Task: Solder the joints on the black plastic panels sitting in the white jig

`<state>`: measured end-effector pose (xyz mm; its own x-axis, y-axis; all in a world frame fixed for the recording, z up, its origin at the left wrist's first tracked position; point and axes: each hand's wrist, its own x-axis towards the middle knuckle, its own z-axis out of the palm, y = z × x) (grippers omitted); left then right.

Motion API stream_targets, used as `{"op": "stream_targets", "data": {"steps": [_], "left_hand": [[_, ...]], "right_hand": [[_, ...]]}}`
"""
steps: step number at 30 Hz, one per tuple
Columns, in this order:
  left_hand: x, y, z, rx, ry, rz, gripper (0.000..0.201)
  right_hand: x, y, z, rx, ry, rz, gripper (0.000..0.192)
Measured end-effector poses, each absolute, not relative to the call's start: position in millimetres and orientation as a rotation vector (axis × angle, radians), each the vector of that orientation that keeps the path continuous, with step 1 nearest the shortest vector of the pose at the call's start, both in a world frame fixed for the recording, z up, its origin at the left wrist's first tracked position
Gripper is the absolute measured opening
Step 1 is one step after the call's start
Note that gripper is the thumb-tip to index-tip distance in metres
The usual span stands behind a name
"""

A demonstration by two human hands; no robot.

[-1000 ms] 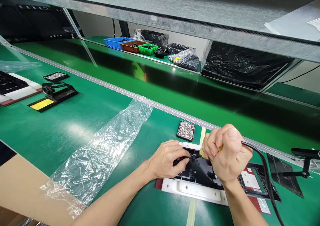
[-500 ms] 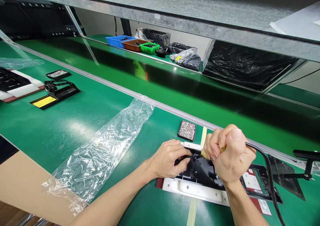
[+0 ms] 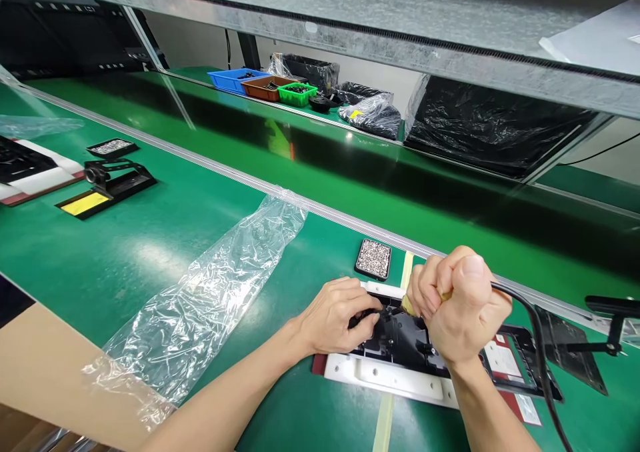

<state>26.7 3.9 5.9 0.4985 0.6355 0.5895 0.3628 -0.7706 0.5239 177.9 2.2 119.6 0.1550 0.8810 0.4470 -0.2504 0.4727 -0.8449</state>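
My right hand is wrapped in a fist round the yellow handle of a soldering iron. A black cable runs out of the top of that fist. The iron's tip end points down and left at a black plastic housing, which lies in a white holding fixture. My left hand reaches into the housing's left end with thumb and fingertips drawn together. Whatever they pinch there, if anything, is too small and hidden to make out.
A tray of silvery granules stands behind the fixture. Clear plastic film lies left of my forearm. Farther left is a soldering iron stand with a yellow sponge. Small parts bins line the back, beneath an overhanging metal shelf.
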Motion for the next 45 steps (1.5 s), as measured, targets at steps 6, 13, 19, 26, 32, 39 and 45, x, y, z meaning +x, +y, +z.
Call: {"op": "stream_targets", "data": {"steps": [6, 13, 19, 26, 32, 39, 45], "left_hand": [[26.0, 4.2, 7.0, 2.407, 0.834, 1.145, 0.018], [25.5, 2.6, 6.6, 2.411, 0.834, 1.137, 0.019], [25.2, 3.2, 6.3, 2.403, 0.836, 1.131, 0.019], [26.5, 3.4, 6.3, 2.410, 0.832, 1.141, 0.019], [27.6, 3.7, 5.9, 2.410, 0.849, 1.140, 0.019], [27.8, 3.5, 7.0, 2.412, 0.845, 1.151, 0.019], [27.2, 2.7, 6.7, 2.402, 0.839, 1.141, 0.018]], "right_hand": [[177.0, 1.9, 119.9, -0.712, -1.143, 0.902, 0.049], [176.7, 2.0, 118.7, -0.712, -1.139, 0.899, 0.047], [176.7, 1.3, 119.8, -0.722, -1.149, 0.883, 0.046], [176.8, 1.7, 119.1, -0.719, -1.141, 0.894, 0.046], [177.6, 3.3, 118.1, -0.707, -1.141, 0.894, 0.047], [178.6, 2.2, 118.1, -0.682, -1.123, 0.914, 0.046], [177.8, 1.7, 119.1, -0.698, -1.114, 0.913, 0.046]]}}
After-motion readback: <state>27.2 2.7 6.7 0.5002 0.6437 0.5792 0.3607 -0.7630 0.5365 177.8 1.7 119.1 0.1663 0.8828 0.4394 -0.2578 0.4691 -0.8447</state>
